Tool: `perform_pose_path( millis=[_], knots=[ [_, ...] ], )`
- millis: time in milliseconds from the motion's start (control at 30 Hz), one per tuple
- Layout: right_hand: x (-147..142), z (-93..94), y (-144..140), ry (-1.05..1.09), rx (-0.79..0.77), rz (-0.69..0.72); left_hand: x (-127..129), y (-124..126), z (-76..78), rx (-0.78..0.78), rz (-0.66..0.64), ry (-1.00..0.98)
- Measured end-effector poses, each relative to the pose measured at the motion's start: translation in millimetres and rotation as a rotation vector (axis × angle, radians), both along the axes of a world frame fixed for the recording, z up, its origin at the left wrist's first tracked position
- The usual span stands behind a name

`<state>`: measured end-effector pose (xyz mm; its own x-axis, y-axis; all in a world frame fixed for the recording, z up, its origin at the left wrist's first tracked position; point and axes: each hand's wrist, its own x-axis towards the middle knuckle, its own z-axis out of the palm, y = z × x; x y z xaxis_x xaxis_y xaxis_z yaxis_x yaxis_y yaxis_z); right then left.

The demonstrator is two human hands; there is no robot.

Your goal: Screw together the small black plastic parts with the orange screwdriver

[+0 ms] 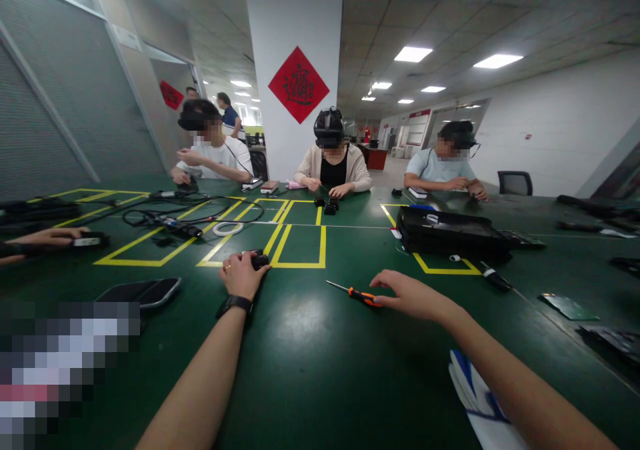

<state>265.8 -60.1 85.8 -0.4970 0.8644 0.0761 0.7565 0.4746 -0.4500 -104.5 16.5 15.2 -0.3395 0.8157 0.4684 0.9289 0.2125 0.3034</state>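
My left hand (241, 274), with a black band on its wrist, rests on the green table (300, 350). Its fingers close around a small black object (260, 259) whose kind I cannot make out. To the right, my right hand (407, 295) hovers low with thumb and forefinger apart. Beside its thumb lies a screwdriver (364, 297) with an orange and black handle, its metal tip pointing left. The thumb overlaps the handle's end; whether they touch is unclear.
Yellow tape rectangles (300, 265) mark the table. Black cables (165, 220) lie left, a black bag (445, 230) right. A white and blue glove (480, 397) is near my right forearm. Several people sit around; a co-worker's hand (53, 237) is at far left. A green circuit board (569, 307) lies right.
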Motion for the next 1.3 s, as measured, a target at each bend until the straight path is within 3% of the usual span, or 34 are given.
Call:
perform_pose_path(
  millis=[67, 233, 433, 600, 733, 933, 1100, 1300],
  knots=[
    [-21.5, -9.5, 5.9, -0.081, -0.015, -0.004, 2.8, 0.0, -1.4, 0.007, -0.061, 0.002],
    [-56.8, -38.5, 26.1, -0.234, 0.046, -0.223, 24.2, 0.6, -4.9, -0.031, -0.328, -0.042],
    [-70.9, -66.1, 23.5, -0.117, 0.225, -0.336, 66.5, -4.4, -3.9, -0.085, -0.665, 0.012],
    [-65.4, -75.5, 27.2, 0.229, 0.233, -0.317, 92.1, -12.4, -2.9, -0.073, -0.783, -0.063],
    [-66.9, -74.3, 30.4, 0.44, 0.204, -0.179, 108.4, -23.9, -0.8, -0.072, -0.876, -0.171],
    [-67.9, -70.2, 25.8, 0.453, 0.199, -0.113, 130.3, -35.8, 1.2, -0.091, -0.985, -0.346],
    [-65.8, -71.7, 25.0, 0.449, 0.206, -0.118, 128.8, -30.1, -0.2, -0.083, -1.042, -0.492],
    [-63.0, -76.6, 36.2, 0.759, -0.015, -0.211, 128.7, -25.9, -0.3, -0.277, -1.02, -0.99]
  ],
)
